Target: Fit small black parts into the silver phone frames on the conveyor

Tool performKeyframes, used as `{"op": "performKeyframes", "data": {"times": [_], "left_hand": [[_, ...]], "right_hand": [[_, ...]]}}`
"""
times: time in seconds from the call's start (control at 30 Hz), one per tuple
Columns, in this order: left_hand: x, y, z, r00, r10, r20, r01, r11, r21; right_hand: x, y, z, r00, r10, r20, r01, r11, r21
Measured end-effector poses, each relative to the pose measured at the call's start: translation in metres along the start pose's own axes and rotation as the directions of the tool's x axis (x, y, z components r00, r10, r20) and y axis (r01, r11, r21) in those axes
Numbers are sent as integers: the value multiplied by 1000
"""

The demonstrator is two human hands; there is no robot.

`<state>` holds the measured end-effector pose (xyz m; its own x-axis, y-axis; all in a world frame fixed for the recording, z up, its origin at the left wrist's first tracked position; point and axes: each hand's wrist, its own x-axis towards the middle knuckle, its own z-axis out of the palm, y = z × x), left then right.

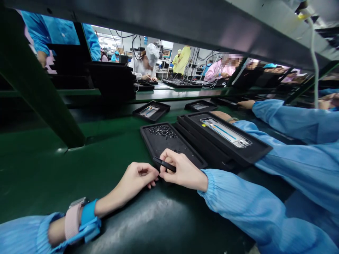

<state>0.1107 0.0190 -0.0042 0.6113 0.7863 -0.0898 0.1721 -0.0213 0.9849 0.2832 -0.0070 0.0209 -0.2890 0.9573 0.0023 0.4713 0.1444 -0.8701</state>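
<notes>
My left hand (136,178) is closed in a pinch above the near side of the green table; whatever its fingertips hold is too small to make out. Close beside it, my right hand (186,173) grips a slim black pen-shaped tool (164,164), its blunt end pointing up and left. The fingertips of both hands nearly meet. Just beyond them lies a shallow black tray (176,145). Many tiny dark, shiny parts (162,131) are heaped at its far end, with a few scattered nearer.
Right of that tray, stacked black trays (254,150) carry a phone frame (226,132). Two more trays (162,114) sit farther back. A co-worker's blue sleeves (280,141) reach in from the right. A green post (53,91) slants at left, and a metal shelf (169,24) spans overhead.
</notes>
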Motion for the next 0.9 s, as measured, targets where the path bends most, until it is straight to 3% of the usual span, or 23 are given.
{"op": "performKeyframes", "data": {"times": [0.3,0.9], "left_hand": [[1,-4,-1,999,13,35,-14,999,42],[0,-5,0,1000,-5,7,4,996,86]], "right_hand": [[0,2,-1,1000,16,13,-15,1000,-25],[1,1,-4,1000,6,25,-7,1000,18]]}}
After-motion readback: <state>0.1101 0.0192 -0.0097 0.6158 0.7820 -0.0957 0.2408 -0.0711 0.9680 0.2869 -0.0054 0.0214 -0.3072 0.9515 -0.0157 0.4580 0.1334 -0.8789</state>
